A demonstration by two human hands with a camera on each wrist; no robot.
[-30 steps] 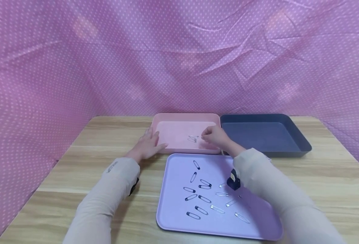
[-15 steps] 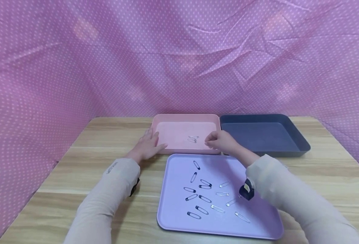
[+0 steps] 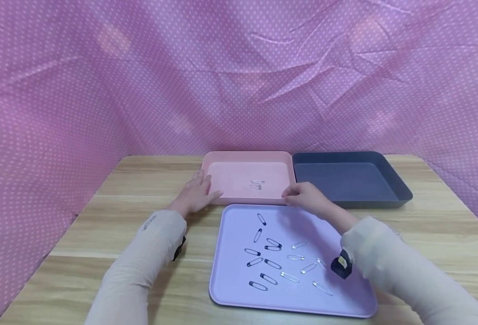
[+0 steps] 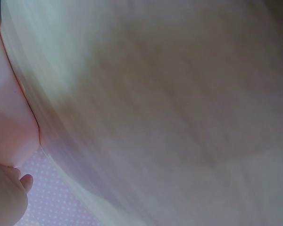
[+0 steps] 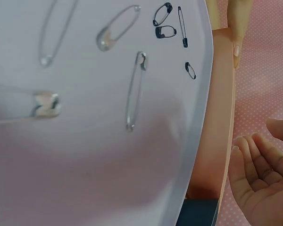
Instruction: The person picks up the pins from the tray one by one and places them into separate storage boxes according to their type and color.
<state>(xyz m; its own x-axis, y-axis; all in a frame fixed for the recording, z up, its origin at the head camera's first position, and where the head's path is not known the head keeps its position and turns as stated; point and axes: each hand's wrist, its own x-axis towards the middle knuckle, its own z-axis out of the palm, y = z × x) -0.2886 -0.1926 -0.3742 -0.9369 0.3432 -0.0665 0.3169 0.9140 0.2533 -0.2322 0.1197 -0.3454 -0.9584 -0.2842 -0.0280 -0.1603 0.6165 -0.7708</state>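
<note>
— Since a second ago our right hand [image 3: 304, 197] is drawing back from the middle of the pink tray [image 3: 222, 156], and now it is hovering over that tray's near right corner, at the far edge of the lilac tray [image 3: 231, 289].

— Are we holding anything in it?

— No. In the right wrist view our fingers [image 5: 254, 160] are lying loosely curled with an empty palm. Two silver safety pins [image 3: 257, 184] are lying inside the pink tray, just left of that hand and apart from it.

— And our left hand [image 3: 196, 194]?

— It is resting flat, fingers straight, on the pink tray's near left corner and on the wooden table [image 3: 101, 216], gripping nothing. Its wrist view is showing little but blur.

— What are we seeing nearer to us?

— We are looking at black safety pins [image 3: 263, 253] scattered over the lilac tray's left and middle, and silver ones [image 3: 304, 268] to their right, near our right sleeve [image 3: 389, 262].

— And around us?

— A dark grey tray [image 3: 401, 194] is sitting beside the pink one, touching it. Pale wood grain is running across the table, and creased pink dotted cloth [image 3: 239, 72] is closing it in behind and at both sides.
</note>
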